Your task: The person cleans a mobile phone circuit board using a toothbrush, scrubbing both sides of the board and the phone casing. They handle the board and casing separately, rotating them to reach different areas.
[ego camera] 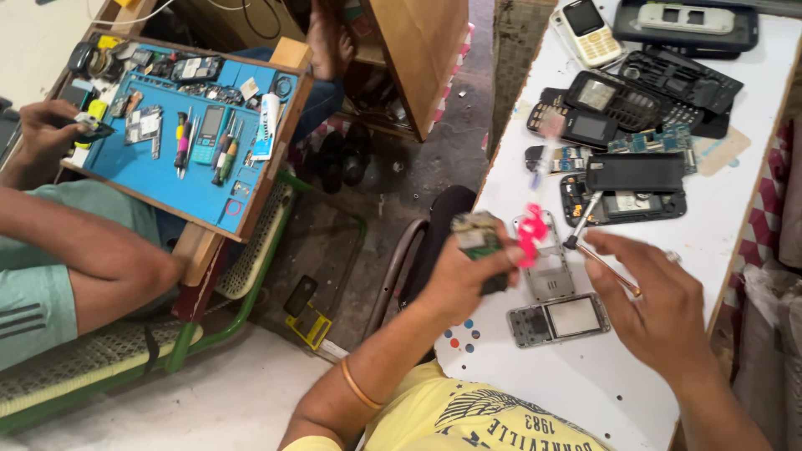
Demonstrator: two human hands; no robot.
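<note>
My left hand is closed around a small green circuit board and a pink plastic tool, held just over the left edge of the white table. My right hand grips a thin brush-like tool whose tip rests near a dark opened phone body. Between my hands lie a grey phone frame and a metal inner frame.
Several phone shells, keypads, boards and a white phone crowd the far end of the table. To the left another person sits at a blue work mat strewn with tools and parts. Shoes and a dark floor lie between.
</note>
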